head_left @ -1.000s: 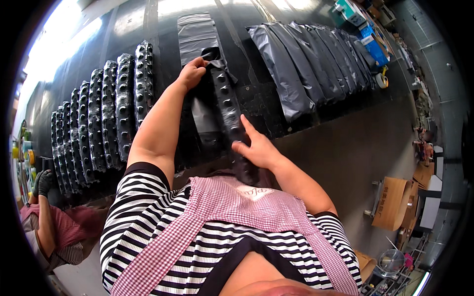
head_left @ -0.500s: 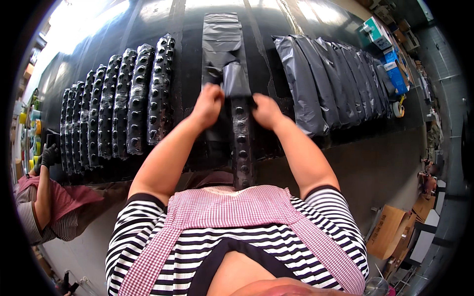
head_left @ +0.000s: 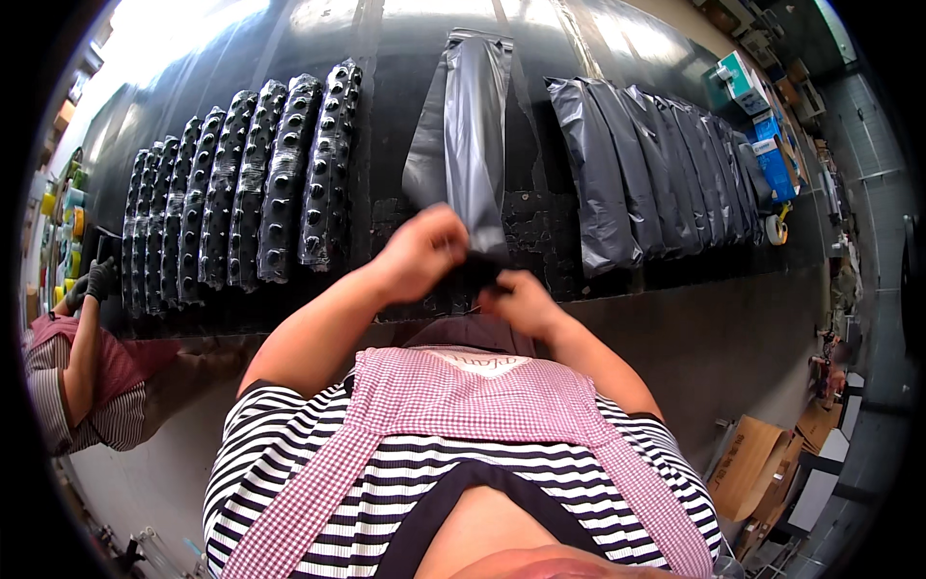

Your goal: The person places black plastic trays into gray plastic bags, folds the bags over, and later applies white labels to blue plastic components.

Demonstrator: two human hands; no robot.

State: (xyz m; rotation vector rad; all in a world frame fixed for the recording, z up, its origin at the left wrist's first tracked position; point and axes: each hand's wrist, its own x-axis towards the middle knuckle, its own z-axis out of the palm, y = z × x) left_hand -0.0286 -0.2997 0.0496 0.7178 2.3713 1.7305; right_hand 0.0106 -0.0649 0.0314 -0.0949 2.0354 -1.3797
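Note:
A long grey plastic bag [head_left: 475,125] lies lengthwise in front of me, a narrow bulge running down its right part. The bubble-wrapped roll seen before no longer shows outside it. My left hand [head_left: 424,253], somewhat blurred, is closed at the near left edge of the bag. Lower and to the right, my right hand [head_left: 521,301] is closed on the dark near end of the bag, close to the table's front edge. Both sets of fingertips are partly hidden by the hands and smeared by motion.
Black bubble-wrapped rolls [head_left: 331,169] stand in a row on the black table [head_left: 386,125] at left. Several filled grey bags [head_left: 603,183] lie at right, beside a tape roll [head_left: 776,229] and a blue box [head_left: 775,154]. A co-worker's gloved hand [head_left: 99,278] is at far left.
The roll that stuck out of the bag toward me is now covered by it. My hands have come closer to me, drawing the bag's opening down to the near end.

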